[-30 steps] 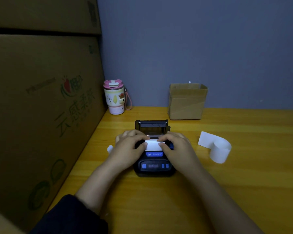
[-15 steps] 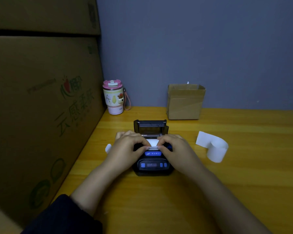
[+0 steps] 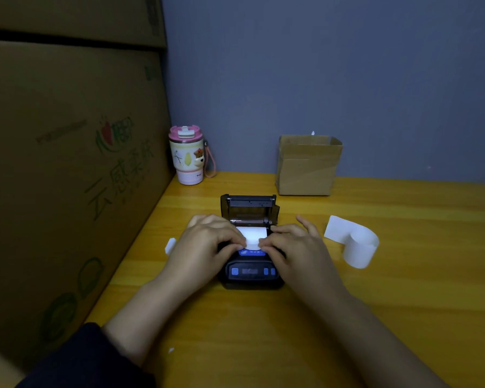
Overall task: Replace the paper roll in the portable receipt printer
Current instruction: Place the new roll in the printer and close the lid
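Note:
A black portable printer (image 3: 249,273) with blue buttons sits on the yellow wooden table (image 3: 403,289), its lid (image 3: 248,204) standing open at the back. A white paper roll (image 3: 252,233) lies in the open compartment, its loose end drawn forward over the front edge. My left hand (image 3: 207,245) and my right hand (image 3: 294,245) flank the printer, thumbs and forefingers pinching that paper end at its two sides. A second, partly unrolled white paper roll (image 3: 356,245) lies on the table to the right.
A large cardboard box (image 3: 62,163) walls off the left side. A pink-lidded cup (image 3: 186,158) and a small open carton (image 3: 308,166) stand at the back by the wall. A small white piece (image 3: 170,245) lies left of my left hand.
The paper end has been fed back toward the compartment, so less of it lies over the printer's front. My fingers have shifted closer to the roll.

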